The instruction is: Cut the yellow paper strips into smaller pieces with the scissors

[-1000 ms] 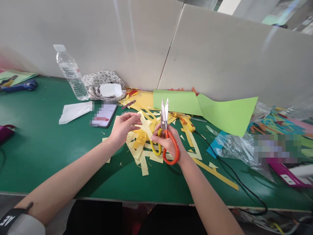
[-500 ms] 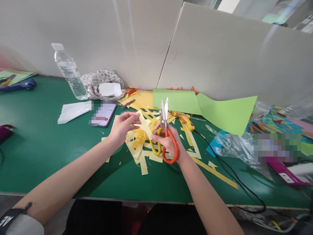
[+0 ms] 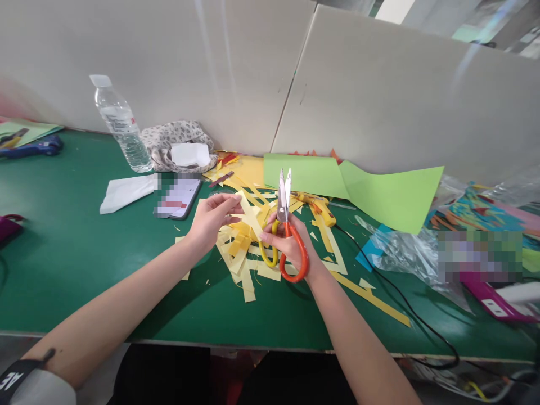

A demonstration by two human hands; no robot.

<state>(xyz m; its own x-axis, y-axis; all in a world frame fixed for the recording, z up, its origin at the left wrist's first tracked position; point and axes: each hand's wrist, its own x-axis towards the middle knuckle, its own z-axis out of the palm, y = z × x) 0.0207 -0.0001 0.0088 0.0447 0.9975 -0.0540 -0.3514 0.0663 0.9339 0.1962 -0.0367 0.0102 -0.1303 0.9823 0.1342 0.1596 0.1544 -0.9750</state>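
Observation:
A pale yellow paper strip [image 3: 250, 214] is stretched between my two hands above the green table. Its upper end is pinched by my left hand [image 3: 214, 218]. My right hand [image 3: 291, 242] is closed round scissors [image 3: 296, 274] with one orange and one yellow handle, and its thumb and fingers also hold the strip's lower end. The scissor blades point away from me, slightly apart, beside the strip and not touching it. Under both hands lies a loose pile of yellow paper scraps [image 3: 248, 284].
A water bottle [image 3: 122, 129], patterned cloth bag [image 3: 179, 132], phone [image 3: 181, 197] and white tissue [image 3: 126, 192] lie back left. Green paper [image 3: 388, 191] leans at the wall. Right are a yellow glue gun [image 3: 323, 212], black cord [image 3: 396, 288] and clear plastic [image 3: 413, 253].

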